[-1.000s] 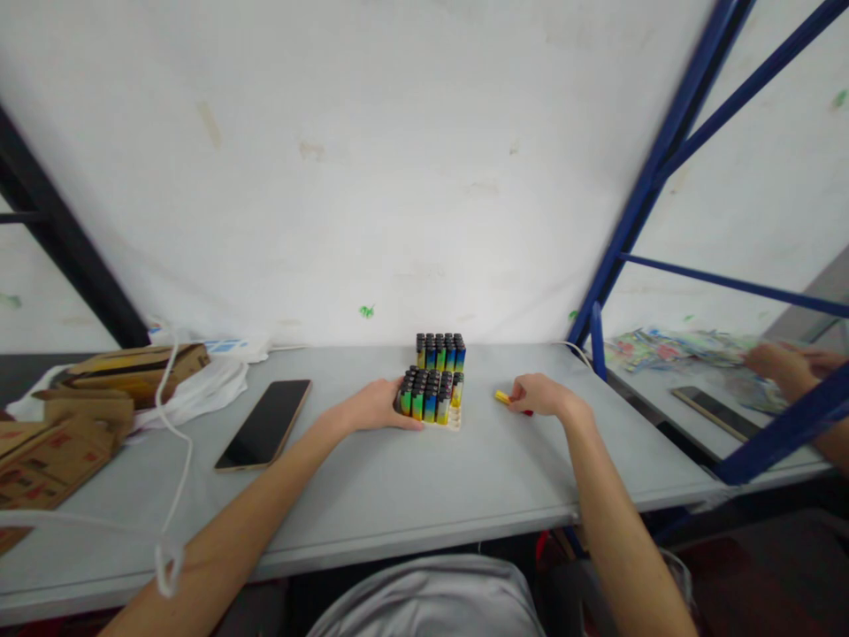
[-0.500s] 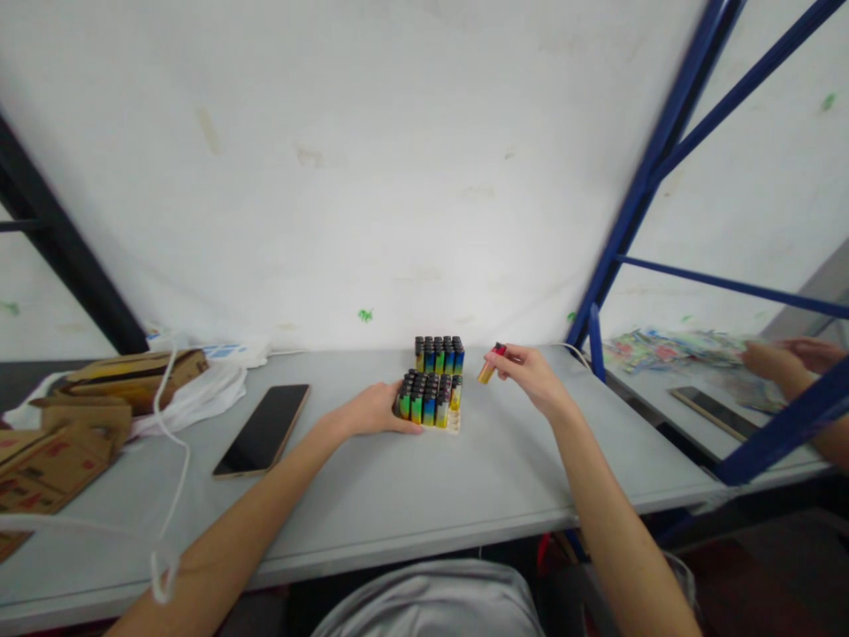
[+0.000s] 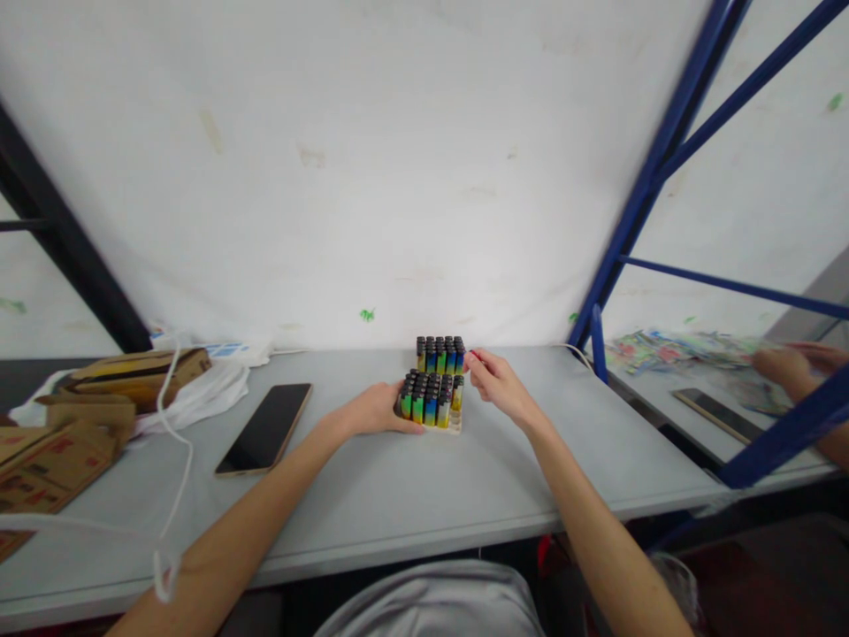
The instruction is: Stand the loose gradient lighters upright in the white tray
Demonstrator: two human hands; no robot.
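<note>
A tray of upright lighters (image 3: 430, 402), black tops over blue, green and yellow bodies, sits in the middle of the grey table (image 3: 371, 495). My left hand (image 3: 375, 409) grips the tray's left side. A second block of lighters (image 3: 439, 352) stands just behind it. My right hand (image 3: 494, 382) hovers at the tray's right edge, pinching a lighter with a red top (image 3: 473, 358) between its fingertips; the fingers cover most of that lighter.
A black phone (image 3: 263, 426) lies left of the tray. Cardboard boxes (image 3: 59, 433), a white bag (image 3: 199, 389) and a white cord (image 3: 173, 478) crowd the left end. Blue frame posts (image 3: 637, 203) rise at right. Beyond them another person's hands (image 3: 786, 367) handle colourful packets next to a phone (image 3: 720, 412).
My right hand picked a yellow lighter with a red top off the table, lifted it, and moved left to the tray's right edge. My left hand stayed on the tray.
</note>
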